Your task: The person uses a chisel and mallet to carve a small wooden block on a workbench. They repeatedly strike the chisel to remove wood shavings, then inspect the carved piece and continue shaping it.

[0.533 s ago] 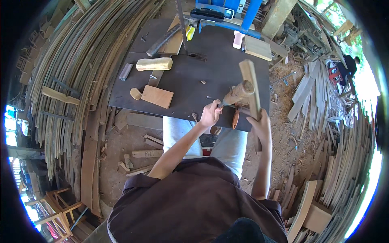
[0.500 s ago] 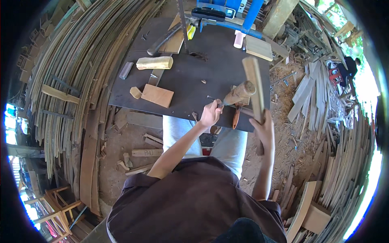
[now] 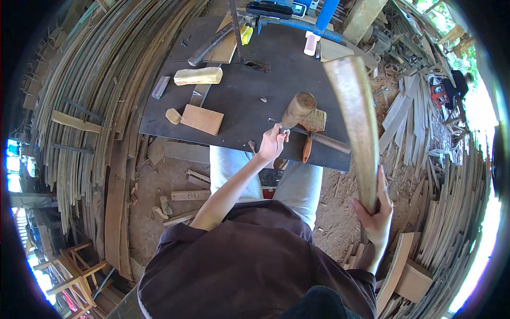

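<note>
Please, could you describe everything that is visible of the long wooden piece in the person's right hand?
The long wooden piece looks like solid brownish wood, broad and squarish at its far end, narrowing toward the right hand, which grips its lower part. It curves slightly, and its broad face looks pale and shiny. In the picture it overlaps the right edge of the dark table. Nothing else visibly touches it.

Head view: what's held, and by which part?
Left hand: the wooden-handled tool, at its narrow end. Right hand: the long wooden bar, near its lower end.
</note>
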Available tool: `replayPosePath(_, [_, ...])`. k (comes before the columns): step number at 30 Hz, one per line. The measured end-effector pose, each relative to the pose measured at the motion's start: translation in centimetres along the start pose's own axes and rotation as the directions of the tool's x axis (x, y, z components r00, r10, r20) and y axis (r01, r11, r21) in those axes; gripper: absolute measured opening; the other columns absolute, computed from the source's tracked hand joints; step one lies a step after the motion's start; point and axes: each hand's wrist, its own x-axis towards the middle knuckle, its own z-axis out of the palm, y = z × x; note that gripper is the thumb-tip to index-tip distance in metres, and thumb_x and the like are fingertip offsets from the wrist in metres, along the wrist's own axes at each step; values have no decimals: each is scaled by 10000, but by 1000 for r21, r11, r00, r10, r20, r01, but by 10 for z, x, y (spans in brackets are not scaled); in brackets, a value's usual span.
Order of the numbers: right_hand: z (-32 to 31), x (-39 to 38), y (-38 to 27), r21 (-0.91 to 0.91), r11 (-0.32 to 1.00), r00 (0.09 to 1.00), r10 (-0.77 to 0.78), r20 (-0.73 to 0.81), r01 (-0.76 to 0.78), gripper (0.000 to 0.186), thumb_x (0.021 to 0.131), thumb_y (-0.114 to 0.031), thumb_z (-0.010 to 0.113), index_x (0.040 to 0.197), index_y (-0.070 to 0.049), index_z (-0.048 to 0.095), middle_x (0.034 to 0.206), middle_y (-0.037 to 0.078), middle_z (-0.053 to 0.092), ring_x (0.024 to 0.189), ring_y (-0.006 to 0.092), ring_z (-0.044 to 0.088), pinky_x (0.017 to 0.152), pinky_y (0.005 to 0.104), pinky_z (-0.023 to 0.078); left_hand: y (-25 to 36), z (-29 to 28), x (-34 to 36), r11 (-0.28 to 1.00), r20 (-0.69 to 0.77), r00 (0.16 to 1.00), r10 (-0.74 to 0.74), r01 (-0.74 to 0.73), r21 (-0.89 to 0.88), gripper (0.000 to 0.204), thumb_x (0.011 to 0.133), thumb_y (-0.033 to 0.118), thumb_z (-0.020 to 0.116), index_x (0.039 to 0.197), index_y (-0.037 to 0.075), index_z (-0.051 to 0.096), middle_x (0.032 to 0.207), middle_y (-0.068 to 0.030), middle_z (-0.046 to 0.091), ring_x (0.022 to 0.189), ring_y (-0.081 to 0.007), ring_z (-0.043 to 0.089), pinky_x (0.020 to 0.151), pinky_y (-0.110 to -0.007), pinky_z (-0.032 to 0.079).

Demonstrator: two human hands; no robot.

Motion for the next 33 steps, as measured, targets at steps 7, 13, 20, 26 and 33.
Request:
replayPosePath(7, [-8, -5, -8, -120, 983, 990, -139, 3, 138, 847, 699, 17, 763, 1445, -31, 365, 1248, 210, 606, 1077, 240, 632, 894, 332, 489, 0, 0, 0, 996, 18, 999, 32, -34, 77, 479, 1019, 447, 323, 952, 5, 496, 631, -99, 543, 564, -289, 590, 546, -382, 473])
replayPosePath(13, [-16, -11, -10, -182, 970, 986, -167, -8, 163, 796, 687, 13, 772, 1407, -34, 437, 1275, 194, 594, 1114, 255, 614, 920, 353, 473, 2, -3, 0, 999, 34, 999, 19, -20, 43, 464, 1019, 443, 325, 936, 22, 502, 635, -93, 538, 577, -294, 591, 549, -387, 471])
replayPosePath(20, [-27, -27, -5, -219, 964, 965, -191, -182, 149, 873, 662, -6, 789, 1430, -12, 375, 1225, 235, 605, 1067, 261, 630, 912, 361, 476, -1, -3, -1, 998, 44, 998, 37, -40, 54, 457, 1018, 443, 325, 936, 27, 496, 649, -88, 540, 582, -286, 588, 552, -386, 469])
replayPosePath(26, [-26, -15, -17, -156, 982, 994, -97, 56, 104, 860, 643, 17, 778, 1419, -18, 409, 1290, 212, 577, 1109, 215, 609, 919, 329, 468, 6, -7, 0, 999, 45, 999, 27, -29, 32, 438, 1021, 422, 335, 932, 25, 495, 651, -89, 539, 577, -290, 584, 548, -384, 465])
replayPosePath(33, [-29, -21, -16, -218, 976, 964, -79, -252, 23, 830, 668, 5, 762, 1416, 1, 402, 1251, 239, 593, 1046, 261, 634, 907, 382, 477, 1, -4, 1, 999, 39, 999, 36, -37, 25, 416, 1024, 398, 346, 935, 19, 493, 653, -97, 538, 568, -284, 581, 541, -380, 464])
